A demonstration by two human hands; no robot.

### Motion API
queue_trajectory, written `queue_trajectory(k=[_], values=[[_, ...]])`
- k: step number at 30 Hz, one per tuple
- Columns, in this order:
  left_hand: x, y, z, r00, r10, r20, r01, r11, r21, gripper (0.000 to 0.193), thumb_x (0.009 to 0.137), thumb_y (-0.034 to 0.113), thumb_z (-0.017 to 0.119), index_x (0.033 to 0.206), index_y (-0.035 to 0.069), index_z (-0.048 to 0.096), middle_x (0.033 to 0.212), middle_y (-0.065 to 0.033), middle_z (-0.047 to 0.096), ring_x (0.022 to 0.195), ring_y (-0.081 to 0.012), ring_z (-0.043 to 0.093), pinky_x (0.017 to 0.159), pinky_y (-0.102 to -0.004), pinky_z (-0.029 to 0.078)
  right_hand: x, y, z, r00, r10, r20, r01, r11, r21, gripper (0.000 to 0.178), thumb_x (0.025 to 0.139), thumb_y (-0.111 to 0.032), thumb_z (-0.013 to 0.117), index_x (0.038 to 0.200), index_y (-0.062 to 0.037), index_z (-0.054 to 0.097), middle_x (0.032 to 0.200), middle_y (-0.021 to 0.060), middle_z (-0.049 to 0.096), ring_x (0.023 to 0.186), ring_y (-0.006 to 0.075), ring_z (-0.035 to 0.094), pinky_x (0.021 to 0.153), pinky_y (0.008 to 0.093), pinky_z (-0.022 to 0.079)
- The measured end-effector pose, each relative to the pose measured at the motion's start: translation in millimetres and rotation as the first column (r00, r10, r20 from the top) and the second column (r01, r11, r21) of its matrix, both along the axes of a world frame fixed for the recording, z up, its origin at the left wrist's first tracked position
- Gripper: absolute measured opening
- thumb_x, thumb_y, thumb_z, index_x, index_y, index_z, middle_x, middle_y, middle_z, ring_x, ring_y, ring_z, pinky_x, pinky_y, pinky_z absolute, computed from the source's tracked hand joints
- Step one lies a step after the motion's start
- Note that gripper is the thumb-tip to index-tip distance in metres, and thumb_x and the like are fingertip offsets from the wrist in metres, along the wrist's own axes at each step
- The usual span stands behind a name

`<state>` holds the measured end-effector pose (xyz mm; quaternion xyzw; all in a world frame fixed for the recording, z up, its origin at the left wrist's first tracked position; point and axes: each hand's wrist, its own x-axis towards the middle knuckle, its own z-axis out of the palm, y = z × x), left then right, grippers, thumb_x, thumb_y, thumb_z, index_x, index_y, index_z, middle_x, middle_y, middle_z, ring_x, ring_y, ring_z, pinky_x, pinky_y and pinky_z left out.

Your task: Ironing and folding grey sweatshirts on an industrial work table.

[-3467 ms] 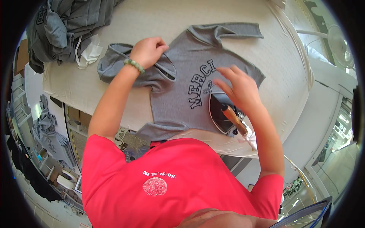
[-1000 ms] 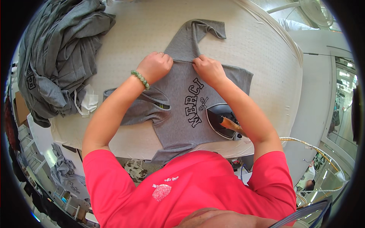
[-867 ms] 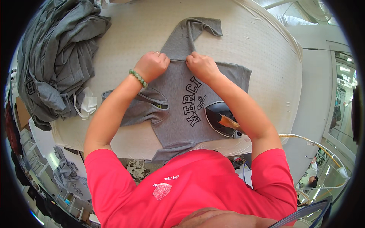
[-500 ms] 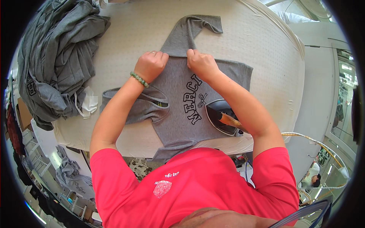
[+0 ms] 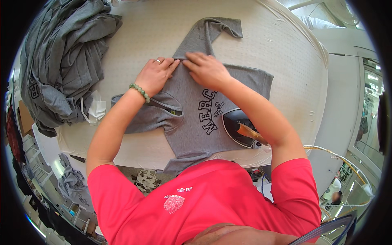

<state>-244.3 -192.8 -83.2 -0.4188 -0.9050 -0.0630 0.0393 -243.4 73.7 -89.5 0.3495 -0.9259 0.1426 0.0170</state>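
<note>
A grey hooded sweatshirt (image 5: pixel 183 98) with dark lettering and a bow design across its chest lies spread on a padded cream table. My left hand (image 5: pixel 157 75), with a ring and a green bead bracelet (image 5: pixel 140 92), rests its outstretched fingertips on the shoulder seam at the base of the far sleeve (image 5: pixel 200 38). Just right of it, my right hand (image 5: pixel 207 71) lies over the same seam, its fingers extended and slightly blurred. Below my right forearm, a dark iron (image 5: pixel 241 128) with an orange-brown handle sits on the sweatshirt, untouched by either hand.
A heap of grey garments (image 5: pixel 65 61) covers the table's left side, with a white scrap of cloth (image 5: pixel 96 109) beside it. The cream table cover (image 5: pixel 286 73) ends in a curved edge at right. A hose (image 5: pixel 343 157) loops at the lower right, where a person stands farther off.
Both hands, closed on the sleeve seam earlier, have loosened and flattened their fingers over it. The right hand has slid left toward the left hand. The iron stays on the sweatshirt.
</note>
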Motion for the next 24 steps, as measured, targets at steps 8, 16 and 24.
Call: queue_trajectory(k=[8,16,24], values=[[-2.9,-5.0,20.8,0.955,0.000,0.296,0.032,0.994,-0.102,0.101,0.064,0.028,0.093,0.152,0.007,0.049,0.143,-0.0081,0.054,0.129,-0.0265,0.054,0.105,-0.0399,0.047,46.2,45.3,62.5,0.915,-0.167,0.366,0.202,0.978,-0.059,0.052,0.098,-0.035,0.069,0.141,-0.0067,0.060,0.145,0.0175,0.058,0.134,0.0362,0.055,0.114,0.0438,0.044],[0.2,-9.7,21.2,0.956,0.005,0.294,0.025,0.995,-0.101,0.103,0.062,0.028,0.094,0.152,0.005,0.049,0.147,-0.0087,0.053,0.132,-0.0273,0.053,0.107,-0.0395,0.046,226.3,117.1,123.0,0.594,-0.613,0.521,0.544,0.783,0.301,0.062,0.085,-0.036,0.085,0.136,-0.0068,0.063,0.112,0.0172,0.072,0.100,0.0357,0.070,0.088,0.0437,0.055],[10.9,-19.0,8.8,0.951,0.008,0.308,0.011,0.998,-0.062,0.094,0.069,0.027,0.091,0.151,0.006,0.051,0.153,-0.0073,0.050,0.138,-0.0258,0.050,0.110,-0.0392,0.045,176.5,89.7,101.9,0.388,-0.731,0.562,0.587,0.666,0.461,0.083,0.082,-0.043,0.086,0.152,-0.0115,0.052,0.112,0.0261,0.073,0.101,0.0385,0.074,0.085,0.0467,0.057]])
